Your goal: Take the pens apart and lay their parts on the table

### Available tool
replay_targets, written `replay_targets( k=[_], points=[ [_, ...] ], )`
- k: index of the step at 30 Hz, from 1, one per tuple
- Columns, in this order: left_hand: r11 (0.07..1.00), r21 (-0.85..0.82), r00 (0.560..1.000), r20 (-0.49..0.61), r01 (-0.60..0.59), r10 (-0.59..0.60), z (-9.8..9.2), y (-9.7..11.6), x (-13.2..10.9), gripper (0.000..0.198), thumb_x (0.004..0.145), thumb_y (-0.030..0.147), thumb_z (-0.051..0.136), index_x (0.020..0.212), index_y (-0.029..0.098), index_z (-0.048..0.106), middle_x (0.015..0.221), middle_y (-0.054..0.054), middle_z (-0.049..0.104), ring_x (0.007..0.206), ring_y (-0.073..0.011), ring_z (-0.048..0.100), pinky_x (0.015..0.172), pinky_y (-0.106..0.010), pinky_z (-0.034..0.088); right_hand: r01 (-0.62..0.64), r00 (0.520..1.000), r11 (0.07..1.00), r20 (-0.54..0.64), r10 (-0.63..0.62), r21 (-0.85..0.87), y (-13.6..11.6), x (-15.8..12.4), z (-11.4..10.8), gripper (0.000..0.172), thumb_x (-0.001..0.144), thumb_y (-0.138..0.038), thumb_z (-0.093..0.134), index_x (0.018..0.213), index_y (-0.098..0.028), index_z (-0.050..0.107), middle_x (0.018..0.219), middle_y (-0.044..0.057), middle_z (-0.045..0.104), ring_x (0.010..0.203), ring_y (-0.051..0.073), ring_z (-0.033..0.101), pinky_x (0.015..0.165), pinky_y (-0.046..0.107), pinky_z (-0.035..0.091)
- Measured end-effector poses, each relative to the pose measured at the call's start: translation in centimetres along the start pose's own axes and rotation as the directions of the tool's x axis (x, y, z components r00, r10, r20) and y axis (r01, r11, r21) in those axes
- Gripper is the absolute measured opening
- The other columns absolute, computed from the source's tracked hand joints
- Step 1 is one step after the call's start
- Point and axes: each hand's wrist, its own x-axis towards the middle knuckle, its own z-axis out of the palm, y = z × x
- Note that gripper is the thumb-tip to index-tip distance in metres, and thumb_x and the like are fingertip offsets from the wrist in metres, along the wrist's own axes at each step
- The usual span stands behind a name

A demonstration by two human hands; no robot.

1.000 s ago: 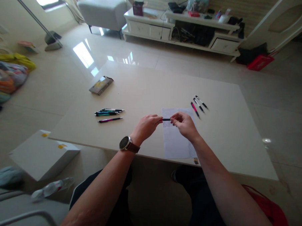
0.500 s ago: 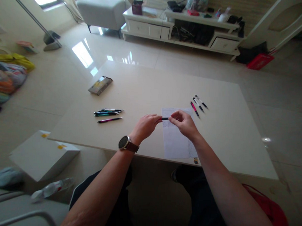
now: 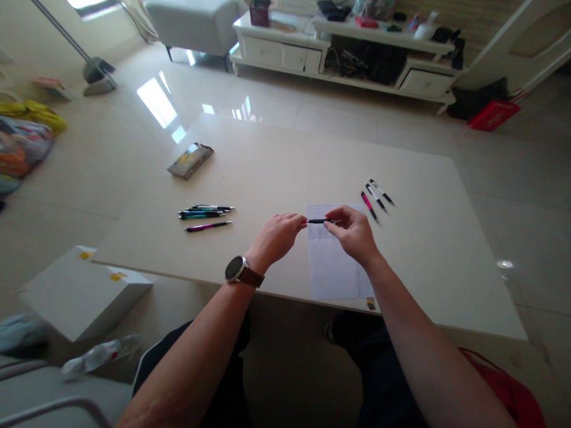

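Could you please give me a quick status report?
Left hand and right hand pinch a dark pen above the paper sheet. Nothing between them.

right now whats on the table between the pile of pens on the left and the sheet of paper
In the head view, bare table between the pens and the paper; only the left hand hangs over that stretch.

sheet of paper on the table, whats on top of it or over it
Nothing rests on the sheet of paper. The right hand and black pen are over its far end, covering part of it. The left hand holds the pen's other end.
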Motion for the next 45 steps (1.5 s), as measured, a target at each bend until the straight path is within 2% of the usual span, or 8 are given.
replay_targets(
  k=[7,13,17,28,34,38,41,45],
  points=[
    [0.999,-0.05,1.0,-0.018,0.006,-0.007,-0.7,0.5,-0.1,0.026,0.104,0.031,0.037,0.114,0.022,0.059,0.098,-0.006,0.069,0.079,-0.0159,0.061,0.067,-0.028,0.038,-0.129,0.979,0.917,-0.097,0.178,0.377,-0.3,0.5,0.0,0.023,0.064,-0.025,0.08,0.083,-0.02,0.067,0.073,-0.003,0.065,0.065,0.011,0.06,0.063,0.026,0.047],
    [0.994,-0.039,0.991,-0.077,0.106,-0.109,-0.6,0.3,0.0,0.023,0.102,0.029,0.038,0.102,0.02,0.059,0.084,-0.003,0.066,0.07,-0.0148,0.056,0.065,-0.028,0.034,-0.149,0.889,0.81,-0.282,0.361,0.567,0.2,1.4,-0.7,0.026,0.059,-0.023,0.081,0.08,-0.019,0.066,0.07,-0.004,0.062,0.063,0.008,0.057,0.059,0.022,0.043],
    [0.989,-0.045,0.985,-0.094,0.141,-0.145,-0.5,0.2,0.0,0.022,0.102,0.028,0.039,0.101,0.02,0.059,0.082,-0.003,0.066,0.07,-0.0151,0.055,0.065,-0.029,0.033,-0.151,0.851,0.821,-0.35,0.391,0.551,1.1,1.6,-0.7,0.021,0.066,-0.026,0.078,0.08,-0.019,0.064,0.073,-0.003,0.062,0.064,0.008,0.058,0.062,0.022,0.045],
    [0.977,-0.044,0.976,-0.057,0.209,-0.211,-0.6,0.3,0.0,0.025,0.101,0.029,0.038,0.102,0.021,0.061,0.081,-0.004,0.068,0.069,-0.0157,0.057,0.063,-0.028,0.032,-0.244,0.942,0.883,-0.117,0.313,0.4,1.3,0.9,1.2,0.026,0.071,-0.028,0.068,0.089,-0.021,0.051,0.083,-0.002,0.054,0.084,0.016,0.067,0.08,0.033,0.052],
    [0.977,-0.112,0.981,-0.052,0.182,-0.189,-0.2,0.7,-0.2,0.025,0.101,0.031,0.037,0.101,0.021,0.06,0.075,-0.002,0.066,0.063,-0.014,0.055,0.06,-0.027,0.03,-0.296,0.939,0.842,-0.023,0.343,0.451,0.9,0.5,3.9,0.024,0.07,-0.023,0.063,0.092,-0.021,0.053,0.077,-0.005,0.052,0.055,0.006,0.049,0.054,0.022,0.038],
    [0.98,-0.115,0.985,-0.042,0.161,-0.167,-0.1,1.1,-0.2,0.025,0.102,0.032,0.037,0.101,0.021,0.06,0.079,-0.003,0.067,0.068,-0.0149,0.058,0.062,-0.027,0.033,-0.263,0.959,0.864,0.02,0.282,0.428,0.7,0.5,5.6,0.027,0.075,-0.04,0.067,0.088,-0.021,0.053,0.068,-0.005,0.049,0.048,0.006,0.035,0.045,0.023,0.025],
    [0.98,-0.086,0.984,-0.007,0.179,-0.18,-0.3,0.9,-0.4,0.023,0.101,0.032,0.039,0.105,0.021,0.059,0.081,-0.004,0.068,0.071,-0.0163,0.061,0.063,-0.027,0.034,-0.224,0.964,0.901,-0.053,0.261,0.372,1.1,1.1,5.7,0.035,0.073,-0.051,0.067,0.082,-0.021,0.053,0.068,-0.003,0.053,0.047,0.007,0.033,0.045,0.024,0.026],
    [0.939,0.022,0.939,0.011,0.344,-0.344,-0.8,-0.7,-0.8,0.023,0.1,0.032,0.041,0.111,0.021,0.058,0.083,-0.007,0.07,0.075,-0.0207,0.063,0.064,-0.029,0.038,-0.244,0.947,0.939,-0.147,0.284,0.242,2.7,2.2,4.6,0.039,0.074,-0.058,0.064,0.078,-0.021,0.052,0.066,-0.002,0.054,0.048,0.009,0.035,0.047,0.024,0.027]
  ],
)
